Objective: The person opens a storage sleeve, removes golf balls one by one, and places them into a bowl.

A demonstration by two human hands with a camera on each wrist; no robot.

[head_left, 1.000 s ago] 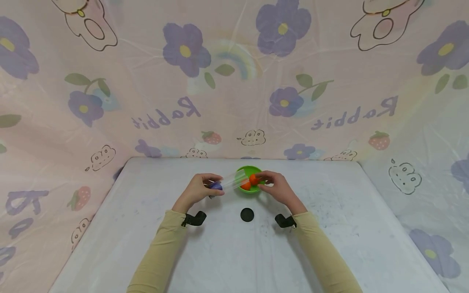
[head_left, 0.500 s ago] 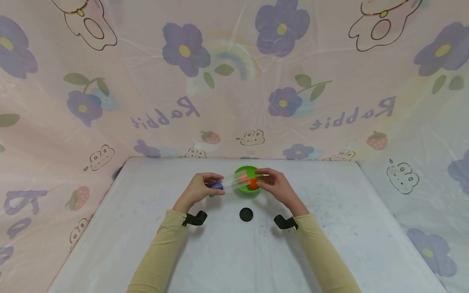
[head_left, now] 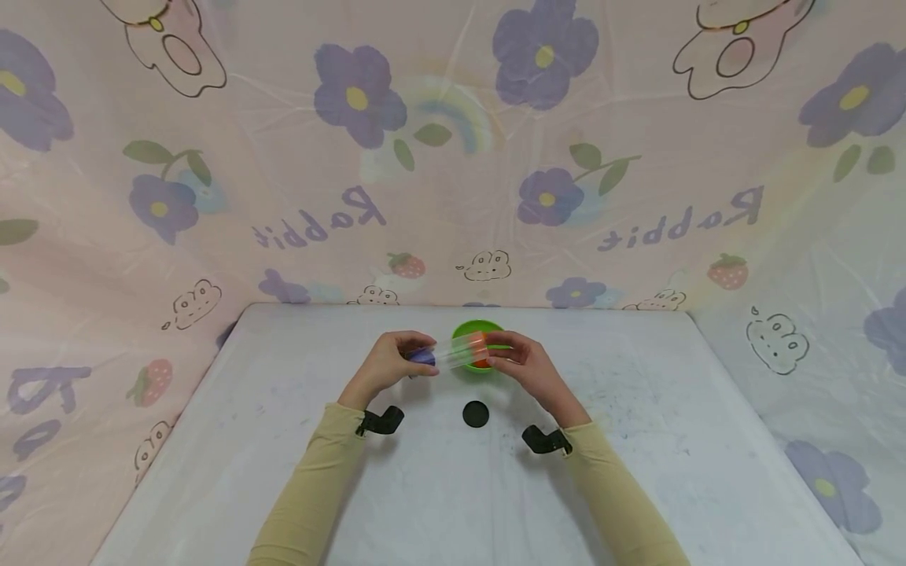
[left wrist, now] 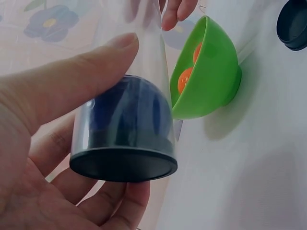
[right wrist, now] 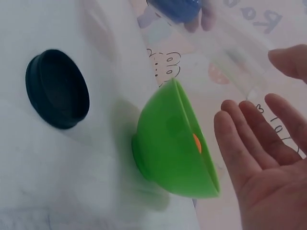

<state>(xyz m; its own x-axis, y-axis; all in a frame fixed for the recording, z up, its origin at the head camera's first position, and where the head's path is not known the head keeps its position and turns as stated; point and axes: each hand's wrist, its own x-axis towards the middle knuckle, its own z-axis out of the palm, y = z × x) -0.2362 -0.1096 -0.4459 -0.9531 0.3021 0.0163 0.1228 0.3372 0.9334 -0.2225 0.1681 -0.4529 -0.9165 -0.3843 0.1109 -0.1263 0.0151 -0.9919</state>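
My left hand grips a clear tube lying sideways above the table, its open end toward the green bowl. A blue ball sits at the tube's dark capped bottom, under my thumb. Something orange shows inside the tube near its mouth. My right hand is at that open end over the bowl; in the right wrist view its fingers are straight and hold nothing. Orange balls lie in the bowl.
A black round lid lies on the white table just in front of the bowl. A flowered pink sheet walls in the back and both sides. Black wrist straps sit on both sleeves.
The right hand pinched an orange ball at the bowl, moved left to the tube's mouth, and now holds nothing. The left hand and tube stayed almost still.
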